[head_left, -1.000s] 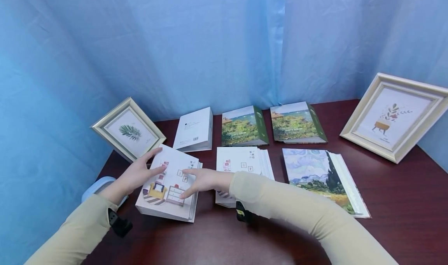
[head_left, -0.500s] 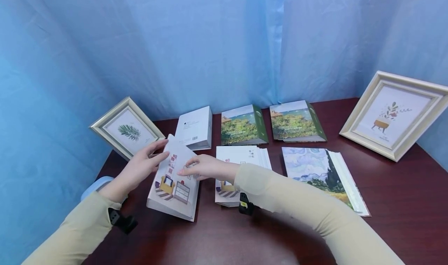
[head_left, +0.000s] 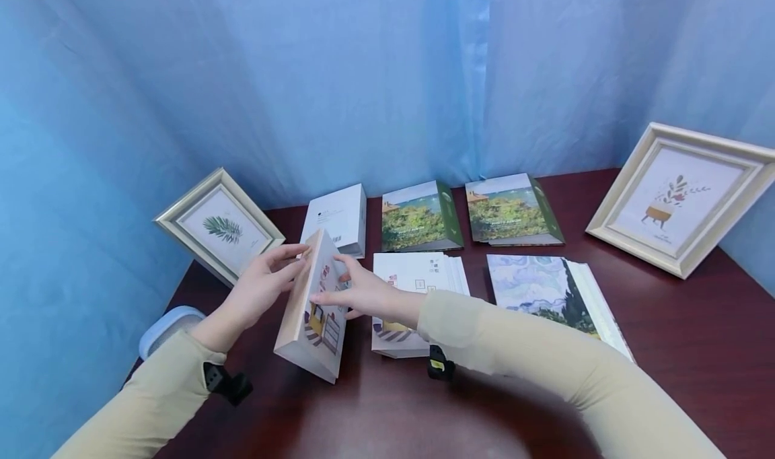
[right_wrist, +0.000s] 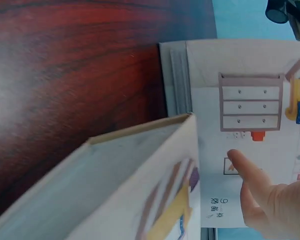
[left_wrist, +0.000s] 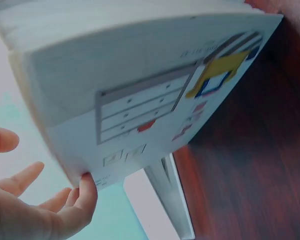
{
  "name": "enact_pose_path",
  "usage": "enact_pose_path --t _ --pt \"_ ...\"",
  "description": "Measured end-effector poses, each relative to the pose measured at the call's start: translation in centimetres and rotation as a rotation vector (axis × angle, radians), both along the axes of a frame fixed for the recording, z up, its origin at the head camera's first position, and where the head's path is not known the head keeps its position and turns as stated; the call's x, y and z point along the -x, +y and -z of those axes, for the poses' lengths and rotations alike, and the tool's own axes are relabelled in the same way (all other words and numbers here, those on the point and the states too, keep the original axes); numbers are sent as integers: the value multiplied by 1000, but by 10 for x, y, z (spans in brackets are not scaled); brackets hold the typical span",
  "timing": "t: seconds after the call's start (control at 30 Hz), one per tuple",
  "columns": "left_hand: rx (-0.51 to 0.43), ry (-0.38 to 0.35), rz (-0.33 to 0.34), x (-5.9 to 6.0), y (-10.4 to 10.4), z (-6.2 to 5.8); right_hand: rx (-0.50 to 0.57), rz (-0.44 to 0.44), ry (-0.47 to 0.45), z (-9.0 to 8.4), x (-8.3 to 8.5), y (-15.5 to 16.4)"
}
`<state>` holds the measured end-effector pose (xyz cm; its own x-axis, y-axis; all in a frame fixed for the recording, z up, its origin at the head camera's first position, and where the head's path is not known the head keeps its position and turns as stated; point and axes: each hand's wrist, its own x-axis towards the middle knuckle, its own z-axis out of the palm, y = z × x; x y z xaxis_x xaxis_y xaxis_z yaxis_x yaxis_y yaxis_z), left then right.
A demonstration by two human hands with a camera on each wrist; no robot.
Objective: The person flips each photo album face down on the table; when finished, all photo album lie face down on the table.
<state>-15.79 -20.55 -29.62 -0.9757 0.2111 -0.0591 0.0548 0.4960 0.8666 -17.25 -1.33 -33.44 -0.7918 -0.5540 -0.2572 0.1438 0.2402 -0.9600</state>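
Note:
A thick white photo album [head_left: 329, 304], printed with a yellow armchair and drawers, stands tilted on the table at the left of centre in the head view. Its spine is turned toward the left. My right hand [head_left: 363, 291] grips it, thumb on the printed cover and fingers at the far edge; the right wrist view shows that thumb [right_wrist: 250, 172] on the cover. My left hand [head_left: 263, 291] rests bent fingers against the upper spine. In the left wrist view the left hand's fingers [left_wrist: 85, 200] are spread loosely, one fingertip touching the album's cover near its edge.
A matching white album [head_left: 418, 270] lies right of the held one, then a landscape-covered album [head_left: 533, 277]. Behind are a plain white album [head_left: 339, 206] and two green ones [head_left: 412, 217]. Picture frames [head_left: 220, 227] stand at both sides. A pale blue object [head_left: 166, 328] sits left.
The album has tipped from lying almost flat to standing steeply, its spine rising to face left. My left fingers have moved onto the spine, and my right hand has closed on the cover's far edge.

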Motion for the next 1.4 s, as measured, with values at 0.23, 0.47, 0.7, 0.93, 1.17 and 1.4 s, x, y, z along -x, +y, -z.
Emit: enact_pose_path --t 0.23,0.47,0.7,0.93,1.17,1.4 --pt "-36 -23 28 0 4 14 70 -12 6 2 -6 8" --pt "-105 -86 45 -2 4 26 79 -15 -17 1 -11 13" --pt "-196 -148 99 -3 1 40 111 -37 -68 2 -12 18" --pt "-258 -191 176 -5 -7 53 108 -65 -107 3 -12 24" --pt "-315 -186 218 -8 -13 63 177 -110 -172 9 -18 26" --pt "-355 -164 232 -7 -8 63 183 -52 -169 8 -20 26"
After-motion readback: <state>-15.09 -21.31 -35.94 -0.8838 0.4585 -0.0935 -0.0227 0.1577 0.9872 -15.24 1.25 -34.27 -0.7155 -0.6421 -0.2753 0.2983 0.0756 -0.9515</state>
